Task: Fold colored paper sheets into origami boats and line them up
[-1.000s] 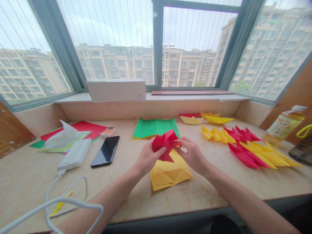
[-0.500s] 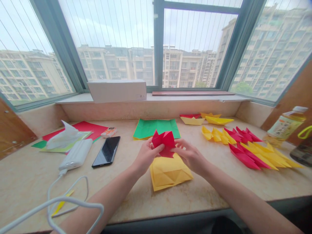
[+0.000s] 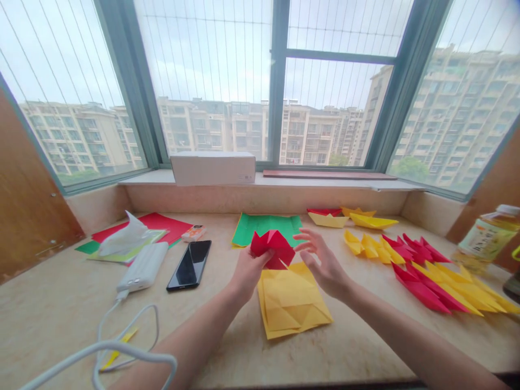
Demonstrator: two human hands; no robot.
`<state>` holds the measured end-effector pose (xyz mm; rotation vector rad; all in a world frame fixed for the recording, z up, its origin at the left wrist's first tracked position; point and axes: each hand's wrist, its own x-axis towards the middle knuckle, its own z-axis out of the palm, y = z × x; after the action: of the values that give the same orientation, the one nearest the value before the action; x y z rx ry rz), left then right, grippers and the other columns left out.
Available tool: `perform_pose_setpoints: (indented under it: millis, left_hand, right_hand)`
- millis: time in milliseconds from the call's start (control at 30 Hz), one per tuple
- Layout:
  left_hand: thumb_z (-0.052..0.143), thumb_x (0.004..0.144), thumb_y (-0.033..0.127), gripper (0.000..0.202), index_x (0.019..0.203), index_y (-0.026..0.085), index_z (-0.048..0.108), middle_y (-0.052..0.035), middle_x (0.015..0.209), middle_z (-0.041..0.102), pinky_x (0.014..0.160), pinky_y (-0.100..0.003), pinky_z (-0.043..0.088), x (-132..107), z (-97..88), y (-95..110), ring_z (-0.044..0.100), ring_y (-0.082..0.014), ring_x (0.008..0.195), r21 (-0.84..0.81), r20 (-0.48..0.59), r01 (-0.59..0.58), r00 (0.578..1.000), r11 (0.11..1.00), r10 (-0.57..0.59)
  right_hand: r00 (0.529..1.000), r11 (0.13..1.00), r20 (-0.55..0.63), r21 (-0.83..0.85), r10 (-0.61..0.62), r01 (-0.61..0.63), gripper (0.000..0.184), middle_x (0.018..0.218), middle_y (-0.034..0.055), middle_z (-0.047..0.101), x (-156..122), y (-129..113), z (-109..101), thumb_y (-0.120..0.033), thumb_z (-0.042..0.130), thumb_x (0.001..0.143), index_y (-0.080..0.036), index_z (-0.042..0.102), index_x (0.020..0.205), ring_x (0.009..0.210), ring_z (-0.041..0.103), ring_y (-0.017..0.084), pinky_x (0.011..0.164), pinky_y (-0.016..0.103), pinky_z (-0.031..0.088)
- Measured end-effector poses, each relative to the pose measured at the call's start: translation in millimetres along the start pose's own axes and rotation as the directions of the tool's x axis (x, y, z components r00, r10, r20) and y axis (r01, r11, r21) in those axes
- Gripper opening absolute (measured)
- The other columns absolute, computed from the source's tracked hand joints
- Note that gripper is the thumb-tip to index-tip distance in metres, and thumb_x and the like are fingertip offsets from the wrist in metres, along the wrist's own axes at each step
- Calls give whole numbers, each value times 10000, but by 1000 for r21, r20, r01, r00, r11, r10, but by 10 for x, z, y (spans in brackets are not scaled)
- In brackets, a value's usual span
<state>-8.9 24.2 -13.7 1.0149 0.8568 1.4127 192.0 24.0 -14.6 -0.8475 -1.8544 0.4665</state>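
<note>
Between thumb and fingers, my left hand (image 3: 251, 271) grips a partly folded piece of red paper (image 3: 278, 246), held up above the counter. My right hand (image 3: 325, 262) is off the paper, just to its right, with the fingers apart and nothing in them. Beneath both hands lies a stack of creased yellow paper (image 3: 294, 311). Behind the red paper are green sheets (image 3: 255, 230) with a yellow edge showing under them. The left hand's fingers behind the red paper are mostly hidden.
To the right stand folded yellow paper boats (image 3: 371, 246), red paper boats (image 3: 426, 292) and a drink bottle (image 3: 485, 235). On the left lie a black phone (image 3: 189, 265), a white power bank (image 3: 144, 265) with a cable (image 3: 134, 352), and a tissue pack (image 3: 125, 238). A white box (image 3: 213, 169) sits on the sill.
My right hand has let go of the red paper and opened to its right. The left hand keeps hold, and the paper has tilted. The camera view has shifted upward and left.
</note>
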Motion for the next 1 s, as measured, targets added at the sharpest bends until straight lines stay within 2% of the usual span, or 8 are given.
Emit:
perform_pose_setpoints:
  millis: [67, 133, 200, 333, 500, 633, 800, 1000]
  left_hand:
    - [880, 599, 329, 381, 873, 107, 734, -79, 842, 751, 697, -303, 548, 6, -3, 1, 679, -193, 717, 1, -11, -25, 1000, 1000, 25]
    - [872, 612, 336, 374, 877, 111, 736, -80, 846, 753, 701, -302, 544, 7, -5, 4, 679, -197, 723, 2, -5, -54, 999, 999, 54]
    - [862, 627, 358, 380, 895, 117, 740, -83, 858, 754, 718, -309, 541, 5, -9, 8, 683, -211, 751, 7, 14, -68, 998, 998, 68]
    - [856, 630, 415, 394, 866, 123, 740, -82, 833, 745, 685, -291, 520, -13, -15, -3, 672, -212, 739, 37, 29, -44, 999, 998, 42]
    - [859, 620, 437, 404, 847, 126, 739, -52, 783, 724, 643, -253, 494, -32, 2, -82, 643, -181, 705, 73, 65, -25, 998, 997, 20]
    - [817, 677, 483, 409, 826, 118, 708, -46, 741, 706, 609, -242, 491, -42, 10, -117, 618, -151, 645, 143, 52, -29, 998, 989, 22]
    - [730, 761, 521, 412, 756, 112, 683, -55, 632, 678, 480, -241, 480, -97, 44, -69, 619, -160, 536, 287, 120, -77, 992, 955, 44]
    - [628, 837, 525, 414, 817, 116, 683, -55, 601, 678, 435, -237, 488, -136, 84, -44, 630, -163, 496, 293, 140, -89, 989, 952, 50]
  right_hand:
    - [989, 982, 73, 132, 128, -137, 351, 1238, 120, 641, 122, -23, 94, -376, 432, 1009, -246, 483, 1331, 967, 691, 211, 800, 386, 595]
    - [977, 963, 169, 215, 129, -164, 392, 1235, 121, 651, 192, -27, 215, -405, 451, 1002, -244, 474, 1358, 951, 699, 210, 776, 369, 602]
    - [986, 976, 161, 203, 50, -83, 449, 1290, 123, 632, 190, -5, 340, -355, 513, 977, -259, 433, 1409, 1047, 678, 226, 830, 373, 590]
    - [991, 991, -12, 19, -135, 135, 396, 1243, 116, 658, 65, 67, 486, -230, 528, 946, -264, 495, 1340, 1103, 653, 249, 888, 393, 564]
    - [978, 981, -79, -44, -192, 189, 367, 1119, 71, 696, -23, 74, 430, -109, 511, 879, -278, 587, 1195, 1049, 660, 241, 902, 392, 551]
    - [986, 987, -60, -25, -157, 156, 472, 1146, 68, 685, -30, 53, 353, -46, 482, 846, -285, 625, 1227, 1075, 645, 231, 929, 385, 536]
    - [990, 994, -85, 7, -112, 113, 541, 1017, 51, 676, -50, 16, 324, -23, 491, 834, -319, 666, 1252, 932, 652, 201, 834, 342, 562]
    - [989, 991, -74, 16, -131, 132, 581, 1036, 55, 621, -56, -5, 328, -17, 514, 852, -349, 629, 1314, 963, 619, 196, 878, 352, 547]
